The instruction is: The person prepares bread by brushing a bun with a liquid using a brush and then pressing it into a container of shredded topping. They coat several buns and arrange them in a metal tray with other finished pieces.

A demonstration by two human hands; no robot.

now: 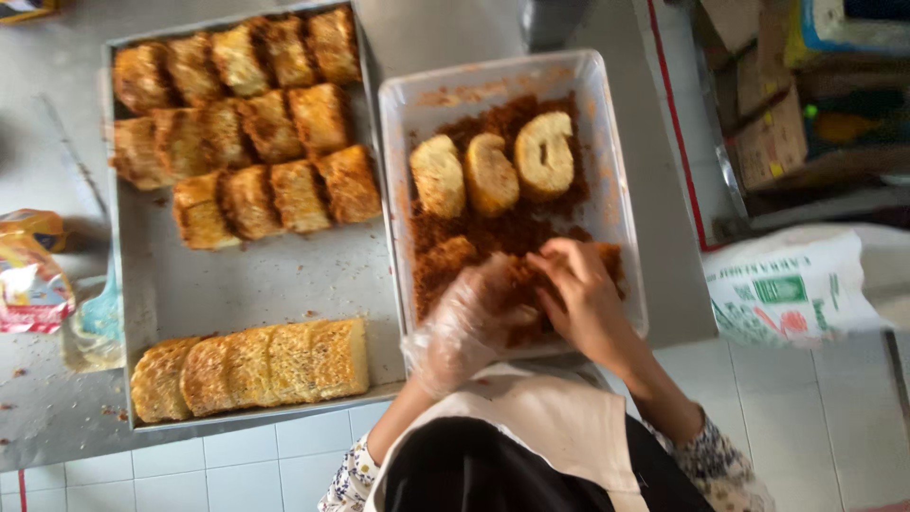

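My left hand, in a clear plastic glove, and my bare right hand meet over the near end of a white plastic tub. Together they press a bread roll into brown shredded floss; the roll is mostly hidden under my fingers. Three plain cut rolls lie side by side in the floss at the tub's far end, and another floss-covered piece lies just left of my hands.
A metal tray to the left holds several floss-coated rolls in rows and several plain slices at its near edge. Packets lie at the far left. A white sack and cardboard boxes stand on the tiled floor at right.
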